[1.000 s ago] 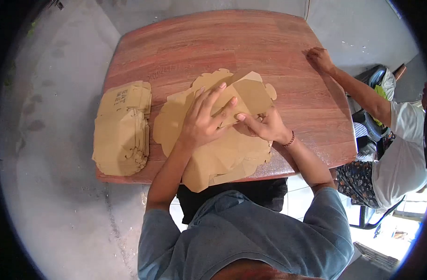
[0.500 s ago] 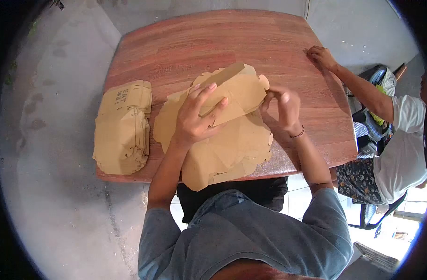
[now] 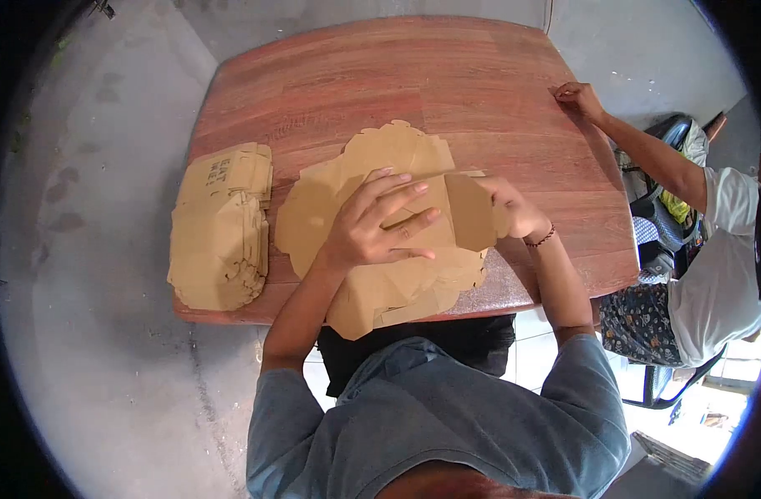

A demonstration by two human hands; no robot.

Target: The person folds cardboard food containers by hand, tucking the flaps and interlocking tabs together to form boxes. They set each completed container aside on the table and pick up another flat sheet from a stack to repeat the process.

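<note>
Brown cardboard box blanks [image 3: 318, 195] with notched edges lie spread in front of me on the table. My left hand [image 3: 379, 223] rests flat on the top blank, fingers spread. At the blank's right side, my right hand [image 3: 518, 208] has its fingers closed on a raised flap [image 3: 470, 212], which hides part of the fingers. The flap is tilted up from the rest of the cardboard. On the left lies a stack of flat cardboard blanks [image 3: 217, 241], the upper part bearing dark handwriting.
The wooden table [image 3: 397, 62] has a curved far edge. To the right sits another person in a white shirt [image 3: 717, 258], one hand [image 3: 580, 100] resting on the table's right edge. Bags [image 3: 667, 216] are behind that person's arm.
The top blank has been turned and lowered onto the others. My left hand has spread flat on it. My right hand now has hold of its right flap, which is bent up.
</note>
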